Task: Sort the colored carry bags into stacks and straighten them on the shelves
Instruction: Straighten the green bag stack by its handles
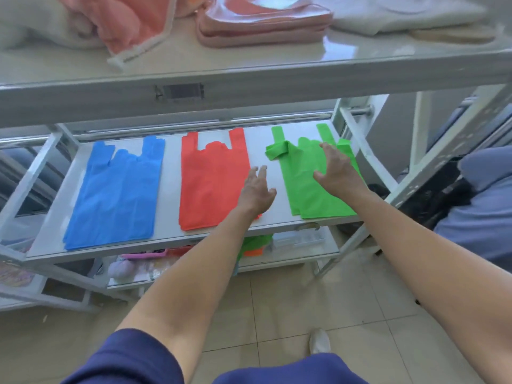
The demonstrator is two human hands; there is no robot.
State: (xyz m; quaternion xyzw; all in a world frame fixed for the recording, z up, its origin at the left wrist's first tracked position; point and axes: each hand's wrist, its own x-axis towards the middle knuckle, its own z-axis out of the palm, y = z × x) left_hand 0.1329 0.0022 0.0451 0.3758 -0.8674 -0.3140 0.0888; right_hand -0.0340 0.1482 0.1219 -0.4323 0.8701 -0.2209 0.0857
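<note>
Carry bags (pixel 213 200) sit on the middle shelf (pixel 171 195): blue stack (pixel 116 189), red stack (pixel 210 173), green stack (pixel 304 195), bare strips between. Left hand (pixel 256 189), fingers straight, is by the red stack's right edge; right hand (pixel 336 170) rests flat on the green stack. The upper label (pixel 181 91) is too blurred to read.

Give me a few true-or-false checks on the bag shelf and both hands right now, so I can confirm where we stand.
1. The blue stack lies at the left end of the middle shelf. True.
2. The red stack lies between the blue and the green stack. True.
3. The right hand rests on the red stack. False: it rests with straight fingers on the green stack.
4. The left hand grips a bag. False: its fingers are straight and hold nothing, beside the red stack's right edge.
5. Both handles of the top green bag lie straight. False: the left handle is folded over.
</note>
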